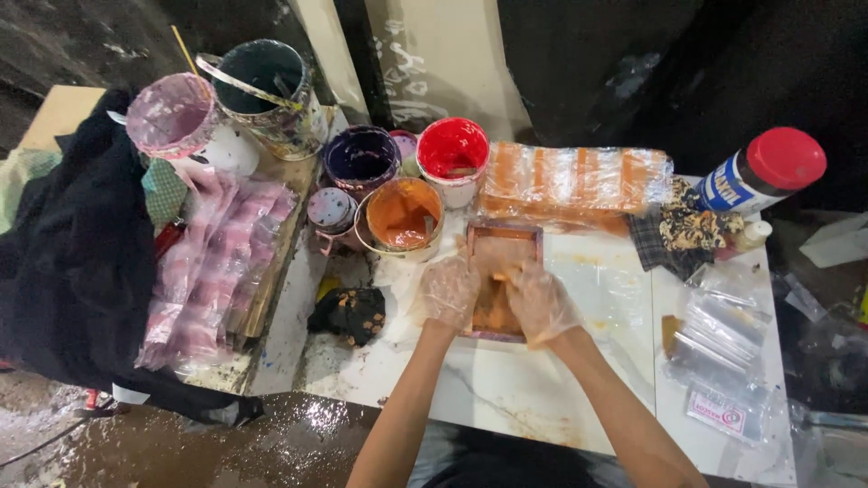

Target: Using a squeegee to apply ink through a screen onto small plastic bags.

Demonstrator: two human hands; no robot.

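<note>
Small wood-framed printing screen smeared orange [503,242] — flat on white marble tabletop [506,380], centre. Left hand [448,291] in clear glove pinning near-left frame edge, steadying; right hand [539,303], gloved, closed on something over mesh — cannot tell what. Orange paint tub [403,217] just far-left, within reach.

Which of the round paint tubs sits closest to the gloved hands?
The round tub of orange paint, just beyond the left hand; the red-paint tub and dark purple tub stand farther back.
</note>
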